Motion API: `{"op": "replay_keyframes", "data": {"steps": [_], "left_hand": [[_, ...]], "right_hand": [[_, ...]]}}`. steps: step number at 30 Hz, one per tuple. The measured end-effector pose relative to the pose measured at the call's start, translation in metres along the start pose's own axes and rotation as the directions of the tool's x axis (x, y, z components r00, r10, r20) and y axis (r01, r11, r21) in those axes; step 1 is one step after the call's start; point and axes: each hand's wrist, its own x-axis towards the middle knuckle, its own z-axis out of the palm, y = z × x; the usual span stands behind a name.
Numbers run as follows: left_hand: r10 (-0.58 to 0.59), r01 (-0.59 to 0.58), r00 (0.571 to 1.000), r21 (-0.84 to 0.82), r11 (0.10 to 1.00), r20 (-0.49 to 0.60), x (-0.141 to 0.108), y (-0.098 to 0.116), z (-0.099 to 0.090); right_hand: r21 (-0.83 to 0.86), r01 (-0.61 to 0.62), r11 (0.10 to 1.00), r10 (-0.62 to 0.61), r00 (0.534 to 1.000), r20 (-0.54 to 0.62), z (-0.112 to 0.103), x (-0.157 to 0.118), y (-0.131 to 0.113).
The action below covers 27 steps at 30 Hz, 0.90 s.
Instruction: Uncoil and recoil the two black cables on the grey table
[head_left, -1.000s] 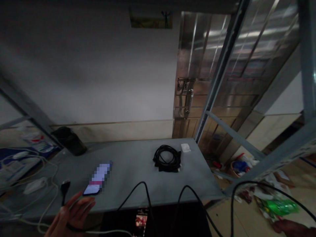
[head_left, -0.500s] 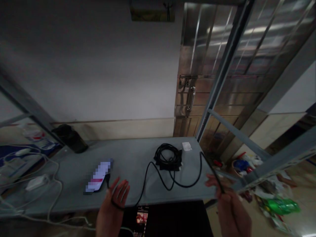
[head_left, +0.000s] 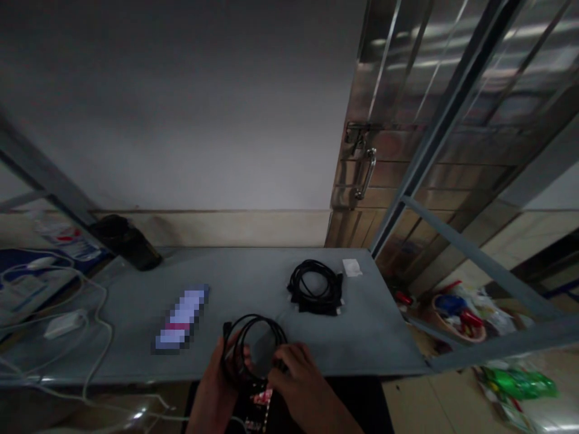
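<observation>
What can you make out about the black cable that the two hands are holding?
The black cable is thin and looks plastic- or rubber-coated. It is wound into a few open loops, with a dark connector at its left side. The left hand holds the left side and the right hand the right, by the near edge of the grey table. I can't make out its other end.

The left hand [head_left: 219, 377] and right hand [head_left: 294, 374] hold a looped black cable [head_left: 246, 322] above the grey table's [head_left: 357, 349] near edge.
</observation>
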Motion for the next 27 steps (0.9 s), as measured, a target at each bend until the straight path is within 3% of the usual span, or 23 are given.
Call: {"op": "replay_keyframes", "data": {"steps": [3,5,11,14,17,19,22,27], "left_hand": [[-0.179,0.185,0.982,-0.123,0.975,0.057,0.005,0.003,0.009],[-0.194,0.2,0.98,-0.179,0.963,0.054,0.01,0.007,0.016],[0.059,-0.065,0.989,-0.033,0.997,-0.138,0.043,0.011,0.022],[0.175,-0.145,0.975,0.208,0.967,-0.134,0.065,0.006,0.012],[0.334,-0.25,0.941,0.556,0.793,-0.054,0.084,0.001,-0.002],[0.438,-0.324,0.899,0.691,0.646,0.013,0.093,-0.003,-0.011],[0.546,-0.414,0.83,0.779,0.472,0.111,0.097,-0.011,-0.019],[0.712,-0.519,0.666,0.824,0.227,0.224,0.087,-0.021,-0.019]], "right_hand": [[-0.016,0.027,1.0,-0.025,0.997,0.069,0.012,0.013,0.006],[-0.03,0.071,0.997,-0.069,0.994,0.088,0.022,0.021,0.008],[-0.017,0.047,0.999,-0.046,0.998,0.033,0.045,0.038,0.024],[-0.044,0.07,0.997,-0.069,0.997,0.018,0.043,0.051,0.038],[-0.074,0.037,0.997,-0.041,0.997,-0.062,0.037,0.065,0.051],[-0.061,-0.018,0.998,0.009,0.989,-0.148,0.033,0.072,0.059],[-0.034,-0.101,0.994,0.09,0.966,-0.242,0.027,0.073,0.073],[-0.134,-0.214,0.968,0.159,0.929,-0.333,0.01,0.051,0.108]]}}
